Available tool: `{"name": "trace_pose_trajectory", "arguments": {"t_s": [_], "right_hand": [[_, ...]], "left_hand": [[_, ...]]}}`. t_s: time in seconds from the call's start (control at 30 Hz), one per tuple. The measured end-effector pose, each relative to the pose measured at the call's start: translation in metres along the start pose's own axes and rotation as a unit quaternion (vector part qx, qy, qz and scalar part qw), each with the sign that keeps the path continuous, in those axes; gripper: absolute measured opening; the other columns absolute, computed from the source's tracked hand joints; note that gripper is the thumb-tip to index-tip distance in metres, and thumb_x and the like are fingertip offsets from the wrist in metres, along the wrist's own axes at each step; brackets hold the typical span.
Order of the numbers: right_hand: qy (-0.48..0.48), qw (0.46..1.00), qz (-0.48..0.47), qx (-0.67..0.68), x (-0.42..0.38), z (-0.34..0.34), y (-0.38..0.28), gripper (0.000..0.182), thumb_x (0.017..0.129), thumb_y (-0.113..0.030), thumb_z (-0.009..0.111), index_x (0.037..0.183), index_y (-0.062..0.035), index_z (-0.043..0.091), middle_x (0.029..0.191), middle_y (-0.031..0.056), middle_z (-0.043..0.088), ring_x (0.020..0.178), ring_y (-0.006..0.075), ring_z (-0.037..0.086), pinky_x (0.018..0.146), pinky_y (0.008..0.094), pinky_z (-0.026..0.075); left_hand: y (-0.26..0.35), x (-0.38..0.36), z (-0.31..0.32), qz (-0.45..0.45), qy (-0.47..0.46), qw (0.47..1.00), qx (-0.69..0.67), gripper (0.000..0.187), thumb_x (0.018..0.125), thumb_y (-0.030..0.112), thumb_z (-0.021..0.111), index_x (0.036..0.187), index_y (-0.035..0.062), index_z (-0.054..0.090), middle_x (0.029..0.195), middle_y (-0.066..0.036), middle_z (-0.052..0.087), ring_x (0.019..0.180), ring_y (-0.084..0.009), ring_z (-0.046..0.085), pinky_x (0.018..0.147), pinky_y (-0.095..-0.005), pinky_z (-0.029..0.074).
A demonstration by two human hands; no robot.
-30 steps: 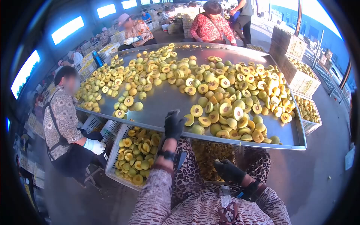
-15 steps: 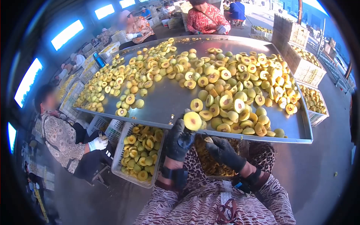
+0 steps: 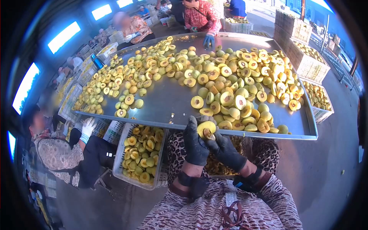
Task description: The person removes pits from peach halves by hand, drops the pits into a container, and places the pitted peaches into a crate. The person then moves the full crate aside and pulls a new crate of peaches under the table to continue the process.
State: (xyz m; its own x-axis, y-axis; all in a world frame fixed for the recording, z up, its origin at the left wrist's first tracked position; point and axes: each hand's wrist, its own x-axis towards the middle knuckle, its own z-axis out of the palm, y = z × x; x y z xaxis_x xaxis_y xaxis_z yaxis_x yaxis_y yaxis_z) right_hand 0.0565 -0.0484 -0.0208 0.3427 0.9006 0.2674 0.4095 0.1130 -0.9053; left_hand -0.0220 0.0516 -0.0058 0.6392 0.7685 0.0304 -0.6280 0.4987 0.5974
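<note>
My left hand (image 3: 195, 142), in a dark glove, grips a yellow stone-fruit half (image 3: 205, 126) just past the table's near edge. My right hand (image 3: 230, 152), gloved alike, is closed against the fruit's lower side. A small brownish piece shows at its fingertips, where the cut centre is; whether it is the stone or a tool tip I cannot make out. Beyond my hands, many halved fruits (image 3: 230, 99) lie heaped on the metal table (image 3: 161, 103). Below my hands, a container of brown pieces (image 3: 218, 168) is partly hidden between my knees.
A white crate (image 3: 119, 157) of yellow halves stands left of my legs. A co-worker with white gloves (image 3: 61, 153) sits at the left. Across the table another person in red (image 3: 203, 19) reaches over the fruit. Stacked fruit crates (image 3: 310, 67) stand at the right.
My right hand has moved up and left to meet the fruit half, which has tilted in my left hand. The person across has reached onto the table; the left co-worker's gloved hand has risen.
</note>
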Motion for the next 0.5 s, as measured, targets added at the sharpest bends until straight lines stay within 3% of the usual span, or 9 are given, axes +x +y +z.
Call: {"name": "trace_pose_trajectory", "arguments": {"t_s": [0.17,0.2,0.23,0.27,0.33,0.37,0.43,0.47,0.5], "right_hand": [[-0.057,0.987,-0.008,0.149,-0.008,-0.015,0.032,0.032,0.094,-0.022,0.060,0.116,0.0001,0.057,0.093,0.0146,0.067,0.088,0.0297,0.064,0.082,0.0383,0.049],[-0.140,0.906,0.128,0.379,-0.011,-0.019,0.072,0.031,0.094,-0.023,0.059,0.116,-0.0002,0.058,0.091,0.0117,0.067,0.086,0.0259,0.063,0.082,0.0359,0.049],[-0.210,0.747,0.254,0.577,-0.009,-0.021,0.069,0.030,0.095,-0.023,0.059,0.115,-0.0005,0.060,0.090,0.0088,0.066,0.085,0.0222,0.063,0.081,0.0335,0.049],[-0.212,0.748,0.253,0.576,-0.015,-0.023,0.065,0.030,0.095,-0.023,0.059,0.115,-0.0005,0.060,0.090,0.0088,0.066,0.085,0.0222,0.063,0.081,0.0335,0.049],[-0.224,0.887,0.252,0.315,-0.026,-0.034,0.039,0.031,0.095,-0.026,0.058,0.112,-0.0007,0.062,0.088,0.0077,0.065,0.084,0.0192,0.062,0.079,0.0292,0.049],[-0.225,0.891,0.245,0.310,-0.028,-0.035,0.032,0.031,0.095,-0.026,0.058,0.112,-0.0007,0.062,0.088,0.0077,0.065,0.084,0.0192,0.062,0.079,0.0292,0.049],[-0.210,0.937,0.138,0.241,-0.039,-0.034,0.026,0.030,0.093,-0.029,0.058,0.105,-0.0017,0.064,0.085,0.0139,0.066,0.077,0.0261,0.064,0.072,0.0334,0.051],[-0.202,0.943,0.130,0.230,-0.043,-0.033,0.037,0.030,0.093,-0.029,0.058,0.105,-0.0017,0.064,0.085,0.0139,0.066,0.077,0.0261,0.064,0.072,0.0334,0.051],[-0.200,0.975,0.081,-0.042,-0.047,-0.031,0.059,0.028,0.092,-0.029,0.058,0.100,-0.0026,0.063,0.081,0.0171,0.066,0.073,0.0308,0.064,0.067,0.0375,0.051]], "left_hand": [[0.004,-0.007,0.013,-0.006,0.030,0.997,0.078,0.044,0.099,0.042,0.050,0.095,-0.0014,0.060,0.090,-0.013,0.064,0.080,-0.0249,0.068,0.071,-0.0362,0.058],[0.003,-0.006,0.011,-0.013,-0.017,0.995,0.095,0.046,0.099,0.043,0.048,0.092,-0.0002,0.061,0.088,-0.013,0.064,0.078,-0.0259,0.068,0.070,-0.0365,0.058],[0.003,-0.007,0.009,-0.021,-0.065,0.991,0.112,0.047,0.100,0.045,0.046,0.090,0.0010,0.061,0.086,-0.014,0.064,0.076,-0.0268,0.068,0.068,-0.0369,0.059],[0.003,-0.009,0.010,-0.055,-0.075,0.994,0.053,0.050,0.099,0.047,0.047,0.087,0.0004,0.062,0.085,-0.013,0.063,0.077,-0.0268,0.068,0.070,-0.0386,0.059],[0.015,-0.011,0.002,-0.075,-0.078,0.994,0.010,0.052,0.098,0.049,0.047,0.088,0.0003,0.062,0.086,-0.013,0.063,0.077,-0.0265,0.067,0.072,-0.0395,0.058],[0.025,-0.011,-0.005,-0.101,-0.083,0.991,-0.032,0.054,0.097,0.052,0.048,0.089,0.0003,0.062,0.086,-0.012,0.063,0.078,-0.0262,0.067,0.073,-0.0403,0.058],[0.053,-0.003,-0.060,-0.025,0.006,0.999,-0.022,0.053,0.094,0.053,0.052,0.091,0.0005,0.062,0.087,-0.013,0.065,0.078,-0.0247,0.067,0.076,-0.0407,0.057],[0.071,-0.005,-0.075,0.069,0.122,0.988,0.061,0.046,0.096,0.046,0.054,0.089,0.0014,0.064,0.086,-0.013,0.067,0.080,-0.0251,0.067,0.078,-0.0409,0.056],[0.081,0.010,-0.126,0.187,0.176,0.898,0.358,0.035,0.096,0.034,0.057,0.085,0.0013,0.065,0.086,-0.011,0.068,0.082,-0.0237,0.066,0.076,-0.0382,0.055]]}}
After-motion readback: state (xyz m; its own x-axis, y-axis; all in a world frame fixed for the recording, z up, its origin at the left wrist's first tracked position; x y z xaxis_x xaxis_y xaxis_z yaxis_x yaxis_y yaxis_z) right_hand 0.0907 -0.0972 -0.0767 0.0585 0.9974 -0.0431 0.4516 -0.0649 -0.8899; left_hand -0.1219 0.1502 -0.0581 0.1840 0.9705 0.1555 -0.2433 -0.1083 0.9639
